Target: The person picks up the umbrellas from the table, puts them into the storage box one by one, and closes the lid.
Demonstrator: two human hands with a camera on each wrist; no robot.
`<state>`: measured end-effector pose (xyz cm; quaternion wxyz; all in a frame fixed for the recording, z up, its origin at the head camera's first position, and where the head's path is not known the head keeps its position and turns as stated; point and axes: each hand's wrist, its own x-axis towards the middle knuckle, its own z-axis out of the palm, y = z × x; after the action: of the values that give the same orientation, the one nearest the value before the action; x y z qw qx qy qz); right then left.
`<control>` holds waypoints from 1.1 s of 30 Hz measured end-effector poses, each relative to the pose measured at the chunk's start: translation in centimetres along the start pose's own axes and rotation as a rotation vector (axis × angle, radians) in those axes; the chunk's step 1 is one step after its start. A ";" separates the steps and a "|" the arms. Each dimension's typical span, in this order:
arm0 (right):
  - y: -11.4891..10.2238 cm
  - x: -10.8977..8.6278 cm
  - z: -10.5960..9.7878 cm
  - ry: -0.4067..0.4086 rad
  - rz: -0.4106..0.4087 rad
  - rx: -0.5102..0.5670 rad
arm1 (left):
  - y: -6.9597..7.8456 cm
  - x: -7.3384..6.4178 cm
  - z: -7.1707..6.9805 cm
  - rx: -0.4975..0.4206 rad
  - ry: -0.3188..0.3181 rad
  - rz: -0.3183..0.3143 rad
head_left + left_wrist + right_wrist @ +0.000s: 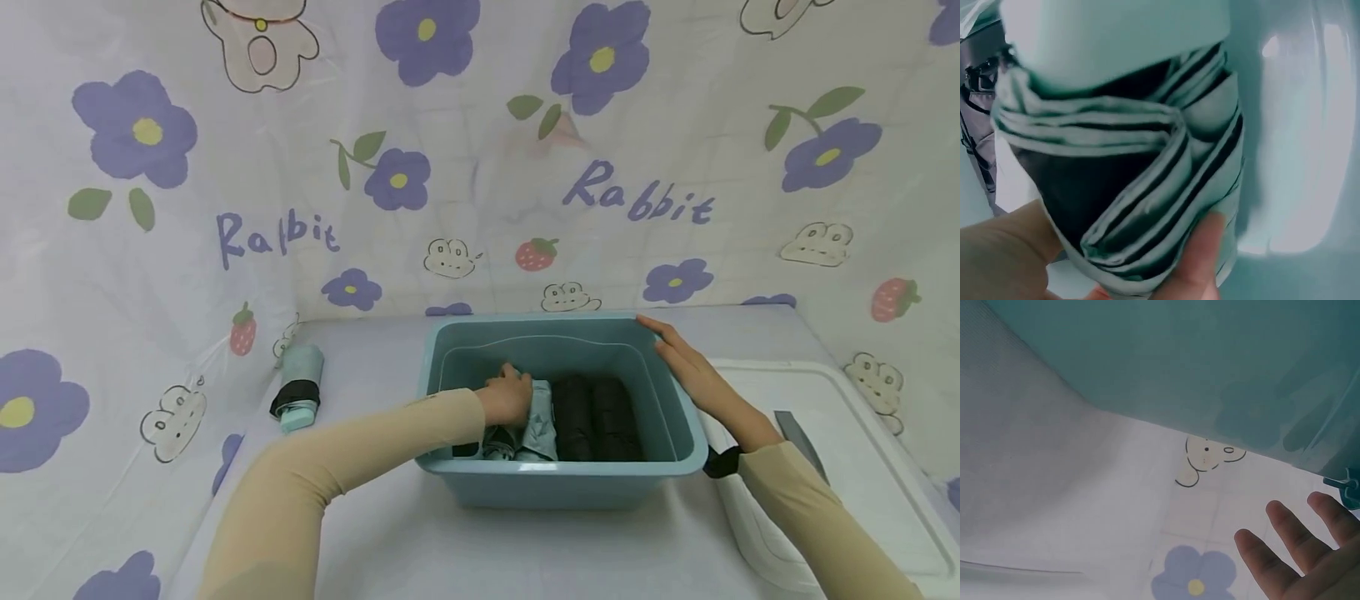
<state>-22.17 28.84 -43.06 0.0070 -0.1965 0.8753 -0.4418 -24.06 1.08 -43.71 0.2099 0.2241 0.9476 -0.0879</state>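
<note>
Left hand (508,398) grips a cloth roll (1085,131) inside the bin (551,492).
Between thumb and fingers: likely light, soft, best held around every layer. Right hand (693,379), fingers straight, touches the bin.

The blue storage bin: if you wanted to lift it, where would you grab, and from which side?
Probably best gripped by the rim at both short ends, reaching in from left and right: that edge juts past the tapering walls, so fingers could hook beneath it and keep the bin level.
</note>
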 end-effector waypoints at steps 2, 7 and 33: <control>0.1 0.0 0.0 0.004 0.003 -0.003 | -0.2 1.0 0.4 -0.009 -0.020 -0.004; 0.2 0.1 0.0 0.006 0.004 0.005 | -1.5 8.4 4.8 0.116 -0.072 0.042; 0.1 0.1 -0.1 0.001 -0.008 0.004 | -2.5 -0.9 -3.2 -0.337 -0.169 0.105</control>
<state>-22.29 28.94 -43.12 0.0054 -0.1997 0.8736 -0.4437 -25.67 -0.68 -40.29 0.3278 0.2264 0.9149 0.0646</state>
